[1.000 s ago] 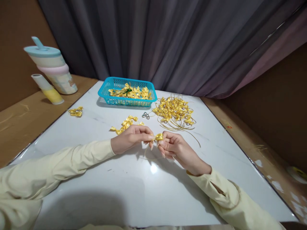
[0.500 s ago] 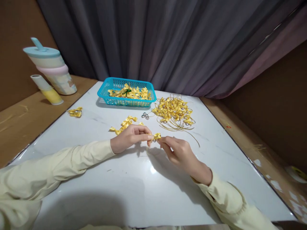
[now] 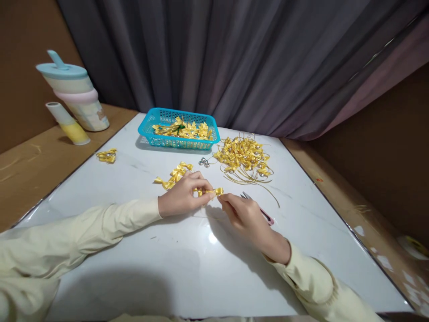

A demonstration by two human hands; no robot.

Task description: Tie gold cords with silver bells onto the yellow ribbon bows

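Note:
A small yellow satin ribbon bow (image 3: 219, 191) is pinched between the thumb and fingers of my left hand (image 3: 183, 193). Close against the bow's right side, the thumb and forefinger of my right hand (image 3: 250, 219) are pressed together; whatever is between them is too small to make out. A thin pale cord shows faintly on the table below the fingers. Several loose yellow bows (image 3: 176, 174) lie just beyond my left hand, which partly covers them. Thread snips (image 3: 268, 218) with a pinkish handle lie partly hidden behind my right hand.
A blue mesh basket (image 3: 177, 144) of bows stands at the back. Right of it lies a heap of bows with gold cords (image 3: 243, 154), beside silver bells (image 3: 204, 162). More bows (image 3: 107, 155) lie left, near a tumbler (image 3: 77, 96) and a yellow-and-white tube (image 3: 69, 124).
My right hand has drawn slightly down and left around the bow, uncovering the snips behind it. My left hand keeps its pinch and has turned a little. The view has shifted slightly.

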